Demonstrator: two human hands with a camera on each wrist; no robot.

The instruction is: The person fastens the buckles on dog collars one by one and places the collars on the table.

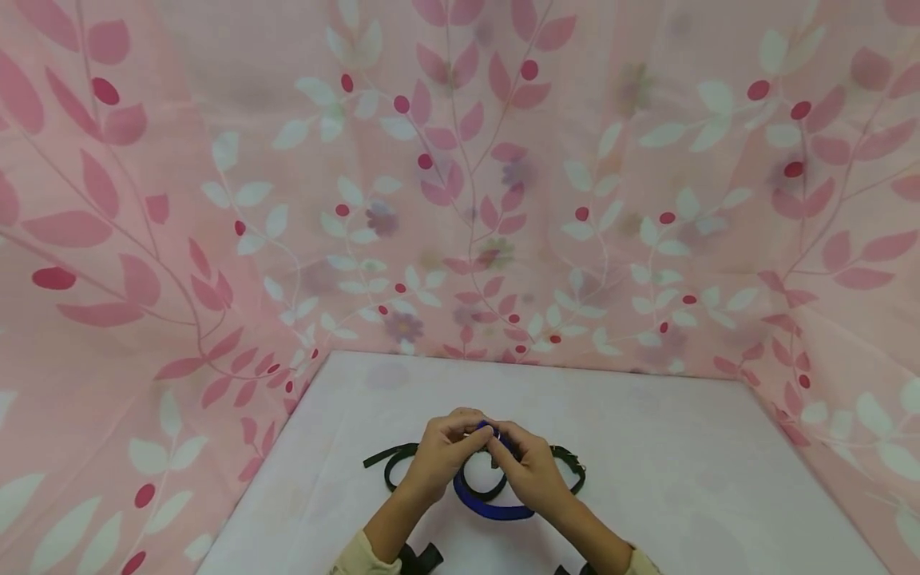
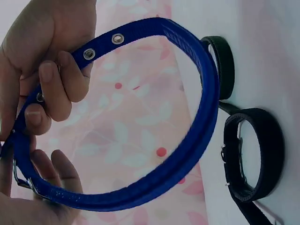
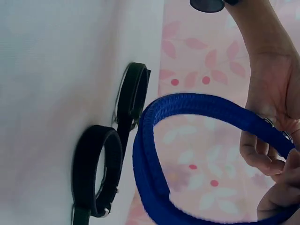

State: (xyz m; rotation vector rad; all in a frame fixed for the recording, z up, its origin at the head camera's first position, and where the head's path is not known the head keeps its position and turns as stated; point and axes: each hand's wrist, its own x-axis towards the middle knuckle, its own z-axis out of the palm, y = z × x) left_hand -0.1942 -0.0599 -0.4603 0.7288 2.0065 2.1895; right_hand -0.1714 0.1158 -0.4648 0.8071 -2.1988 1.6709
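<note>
Both hands hold a blue padded collar [image 1: 496,511], bent into a loop with its padded part hanging down. In the left wrist view, the left hand [image 2: 40,201] grips the collar's end beside a metal buckle [image 2: 21,174]. Above it there, the right hand [image 2: 56,89] curls its fingers round the strap end, where metal eyelets [image 2: 118,38] show. In the head view, the left hand [image 1: 442,455] and right hand [image 1: 535,471] meet at the top of the loop, thumbs close together. Fingers partly hide the joining ends, so whether the strap is through the buckle is unclear.
Dark collars lie on the white table [image 1: 647,431]: one loop with a loose end [image 1: 388,457] at the left, one buckled loop [image 1: 571,467] at the right. A dark ring [image 1: 483,491] shows inside the blue loop. Pink leaf-patterned cloth [image 1: 460,200] surrounds the table.
</note>
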